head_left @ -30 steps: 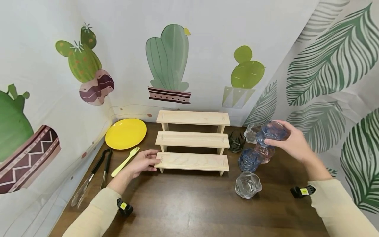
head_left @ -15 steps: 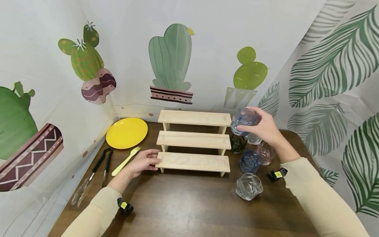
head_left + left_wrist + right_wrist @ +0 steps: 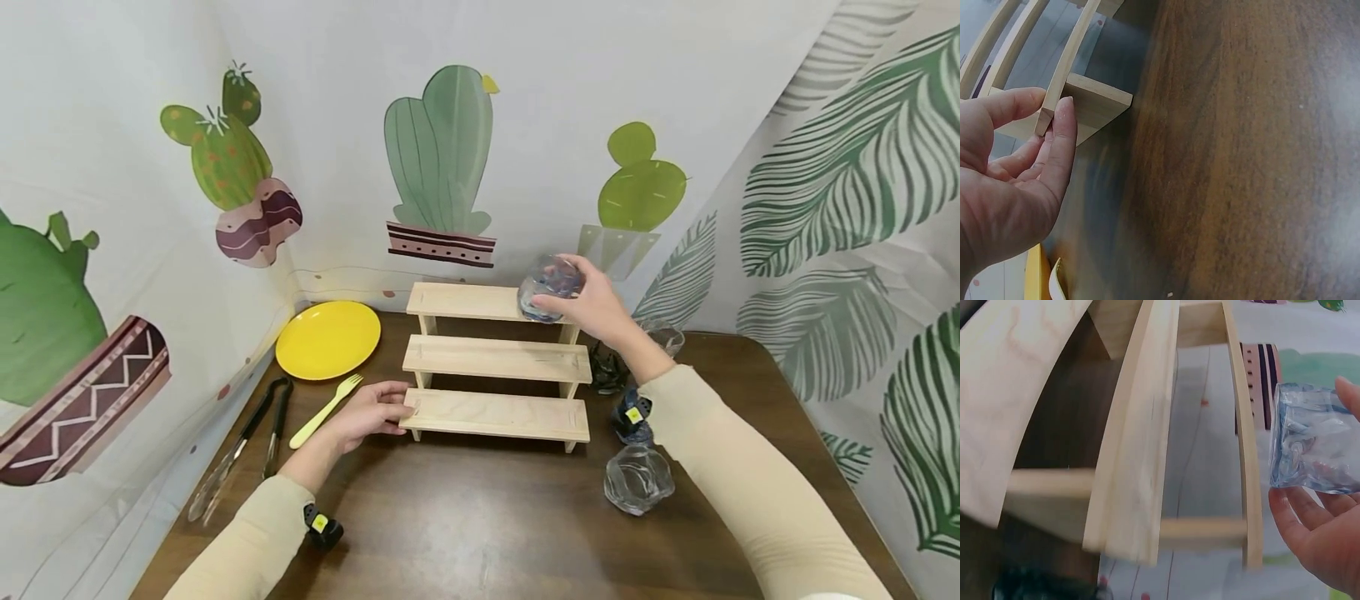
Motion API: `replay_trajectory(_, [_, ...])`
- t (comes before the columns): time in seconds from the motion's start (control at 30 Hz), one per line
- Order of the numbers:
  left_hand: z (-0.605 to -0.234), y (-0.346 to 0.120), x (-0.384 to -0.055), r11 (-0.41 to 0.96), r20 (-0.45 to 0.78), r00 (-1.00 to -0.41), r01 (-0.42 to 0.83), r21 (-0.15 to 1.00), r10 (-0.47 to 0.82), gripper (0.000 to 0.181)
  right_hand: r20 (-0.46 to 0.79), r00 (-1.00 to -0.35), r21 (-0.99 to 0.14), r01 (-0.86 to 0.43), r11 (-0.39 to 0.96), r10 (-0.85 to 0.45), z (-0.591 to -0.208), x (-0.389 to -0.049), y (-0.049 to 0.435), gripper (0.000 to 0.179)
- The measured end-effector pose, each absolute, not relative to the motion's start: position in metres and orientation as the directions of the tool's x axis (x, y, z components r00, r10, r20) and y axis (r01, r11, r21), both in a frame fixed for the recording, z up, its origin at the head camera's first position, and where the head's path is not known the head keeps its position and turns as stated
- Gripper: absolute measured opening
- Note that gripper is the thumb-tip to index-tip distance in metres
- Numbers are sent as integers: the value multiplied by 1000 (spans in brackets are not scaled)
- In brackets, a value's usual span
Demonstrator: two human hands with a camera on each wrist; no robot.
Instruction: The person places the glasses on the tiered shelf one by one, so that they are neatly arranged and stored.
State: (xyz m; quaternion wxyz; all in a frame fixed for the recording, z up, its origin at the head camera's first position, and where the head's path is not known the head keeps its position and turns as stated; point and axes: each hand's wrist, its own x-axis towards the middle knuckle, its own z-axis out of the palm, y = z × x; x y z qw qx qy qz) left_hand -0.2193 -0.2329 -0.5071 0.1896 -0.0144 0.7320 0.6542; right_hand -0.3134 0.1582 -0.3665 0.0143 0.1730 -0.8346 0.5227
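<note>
"Along the left edge of the table (image 3: 480, 517), what lies there?"

"Tongs (image 3: 249, 427), then the plate (image 3: 328, 340) by the back left corner, with the fork (image 3: 324, 413) in front of it. Perhaps they sit there to stay out of the rack's (image 3: 495, 358) way."

"And the left hand (image 3: 372, 408)?"

"It pinches the left end of the lowest shelf (image 3: 495, 415), thumb on top, fingers beneath, probably to steady the rack against a knock."

"Where's the held glass (image 3: 1310, 440)?"

"Over the right end of the top shelf (image 3: 472, 300), just apart from the wood. The right hand (image 3: 600, 308), well apart from the left, grips it between thumb and fingers, likely because smooth glass could slip."

"Further right?"

"Beside the rack, a dark glass (image 3: 609, 371); then a blue glass (image 3: 636, 435), partly hidden by the right arm (image 3: 720, 450), and a clear glass (image 3: 639, 479) nearest the table's front edge. One back glass (image 3: 666, 336) shows behind that arm. Clustered so, they seem placed for the right hand's easy reach."
</note>
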Motion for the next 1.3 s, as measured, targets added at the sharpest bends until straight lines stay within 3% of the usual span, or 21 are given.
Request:
replay_trajectory(0.17, [-508, -234, -221, 140, -290, -931, -264, 954, 223, 62, 241, -927, -898, -325, 296, -286, -366, -320, 126, 91])
replay_trajectory(0.7, [-508, -230, -218, 143, -298, -931, -272, 952, 211, 61, 251, -918, -843, -363, 397, -307, -374, -336, 52, 94])
replay_trajectory(1.3, [-510, -232, -218, 124, -299, -933, -279, 952, 201, 61, 250, -928, -829, -352, 435, -276, -376, -339, 25, 97])
